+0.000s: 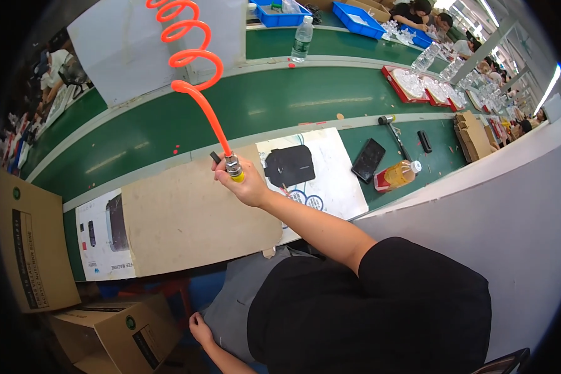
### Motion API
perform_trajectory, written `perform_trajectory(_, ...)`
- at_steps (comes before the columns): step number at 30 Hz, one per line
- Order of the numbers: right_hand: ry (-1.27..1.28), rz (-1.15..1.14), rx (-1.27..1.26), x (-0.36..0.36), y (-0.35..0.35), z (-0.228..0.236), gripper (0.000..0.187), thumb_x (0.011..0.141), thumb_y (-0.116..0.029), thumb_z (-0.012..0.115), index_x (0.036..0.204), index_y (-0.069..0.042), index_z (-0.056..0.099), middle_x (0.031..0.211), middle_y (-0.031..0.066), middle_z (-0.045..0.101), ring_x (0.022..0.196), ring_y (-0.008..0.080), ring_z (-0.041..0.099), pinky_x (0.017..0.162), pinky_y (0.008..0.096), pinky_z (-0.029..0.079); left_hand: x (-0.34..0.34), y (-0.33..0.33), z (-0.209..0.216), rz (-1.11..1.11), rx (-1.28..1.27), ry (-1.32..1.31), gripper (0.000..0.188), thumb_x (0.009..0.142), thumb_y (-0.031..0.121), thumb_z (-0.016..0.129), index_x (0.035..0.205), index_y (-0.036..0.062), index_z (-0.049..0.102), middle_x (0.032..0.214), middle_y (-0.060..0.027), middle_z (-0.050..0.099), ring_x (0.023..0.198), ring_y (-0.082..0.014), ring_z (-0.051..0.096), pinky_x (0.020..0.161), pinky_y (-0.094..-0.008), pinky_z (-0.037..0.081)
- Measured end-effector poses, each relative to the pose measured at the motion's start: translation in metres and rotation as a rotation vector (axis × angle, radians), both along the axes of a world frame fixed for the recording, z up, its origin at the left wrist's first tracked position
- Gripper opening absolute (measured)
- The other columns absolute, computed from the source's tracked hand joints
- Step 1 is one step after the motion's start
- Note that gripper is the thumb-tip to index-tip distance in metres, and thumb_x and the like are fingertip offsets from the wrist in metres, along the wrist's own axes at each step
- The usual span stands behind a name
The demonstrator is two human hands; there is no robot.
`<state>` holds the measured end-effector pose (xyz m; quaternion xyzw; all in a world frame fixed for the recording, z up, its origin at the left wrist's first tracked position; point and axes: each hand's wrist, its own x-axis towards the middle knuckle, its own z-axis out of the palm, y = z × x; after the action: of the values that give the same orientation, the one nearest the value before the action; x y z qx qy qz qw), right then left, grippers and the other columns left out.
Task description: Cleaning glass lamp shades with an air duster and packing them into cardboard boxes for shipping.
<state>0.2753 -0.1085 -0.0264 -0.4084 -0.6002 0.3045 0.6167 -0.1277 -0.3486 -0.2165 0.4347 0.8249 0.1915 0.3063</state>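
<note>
My right hand is closed around what looks like a small air blow gun, mostly hidden in my fingers. A metal coupler and a yellow part show at the fist, with a black tip sticking out beside them. An orange coiled air hose runs up from the coupler. Beneath the hand lies a bare brown cardboard sheet over a white printed carton sheet. Low beside my grey-clad thigh rests my left hand, fingers loosely bent, with nothing visible in it.
Right of the cardboard lie a black phone, a drink bottle, a hammer-like tool and a small black object. A water bottle stands farther back. Cardboard boxes flank the left. People work at the far right.
</note>
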Motion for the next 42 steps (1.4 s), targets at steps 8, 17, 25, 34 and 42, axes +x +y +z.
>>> perform_trajectory(8, 0.024, 0.055, -0.023, -0.006, -0.002, 0.001, 0.01, 0.087, -0.009, 0.06, 0.081, -0.002, 0.056, 0.093, 0.0085, 0.057, 0.084, 0.0203, 0.056, 0.076, 0.0326, 0.045, -0.012, -0.003, -0.008, -0.048, -0.001, -0.034, 0.032, 0.092, 0.025, 0.053, 0.105, -0.0028, 0.064, 0.101, -0.0182, 0.067, 0.095, -0.0313, 0.062, 0.086, -0.0364, 0.045)
perform_trajectory(17, 0.067, 0.059, -0.032, 0.002, -0.001, 0.001, 0.012, 0.088, -0.01, 0.059, 0.079, -0.002, 0.055, 0.091, 0.008, 0.056, 0.083, 0.0192, 0.055, 0.076, 0.0328, 0.045, -0.013, 0.0, -0.007, -0.068, -0.001, -0.038, 0.033, 0.092, 0.024, 0.052, 0.105, -0.0037, 0.064, 0.101, -0.0186, 0.067, 0.094, -0.0313, 0.062, 0.085, -0.0366, 0.045)
perform_trajectory(25, 0.028, 0.022, 0.003, 0.001, 0.001, -0.002, 0.012, 0.088, -0.009, 0.058, 0.079, -0.002, 0.054, 0.089, 0.0073, 0.055, 0.08, 0.0188, 0.054, 0.073, 0.0325, 0.044, -0.013, 0.0, -0.013, -0.073, -0.015, -0.037, 0.032, 0.092, 0.024, 0.052, 0.104, -0.0038, 0.064, 0.1, -0.0182, 0.067, 0.093, -0.0305, 0.062, 0.085, -0.0361, 0.045)
perform_trajectory(34, 0.067, 0.023, -0.001, 0.002, 0.002, -0.003, 0.011, 0.088, -0.008, 0.058, 0.08, -0.002, 0.054, 0.089, 0.0066, 0.055, 0.08, 0.0178, 0.054, 0.073, 0.0316, 0.044, -0.018, -0.001, -0.018, -0.068, -0.017, -0.034, 0.031, 0.091, 0.023, 0.052, 0.103, -0.0028, 0.064, 0.1, -0.0176, 0.067, 0.093, -0.0309, 0.062, 0.086, -0.0363, 0.045)
perform_trajectory(42, 0.078, 0.023, -0.025, 0.005, 0.001, -0.005, 0.011, 0.088, -0.009, 0.058, 0.08, -0.002, 0.054, 0.09, 0.0072, 0.055, 0.08, 0.0174, 0.054, 0.073, 0.0313, 0.044, -0.015, 0.001, -0.015, -0.073, -0.021, -0.047, 0.032, 0.091, 0.025, 0.052, 0.103, -0.0028, 0.065, 0.1, -0.0179, 0.067, 0.095, -0.0313, 0.062, 0.086, -0.0365, 0.045)
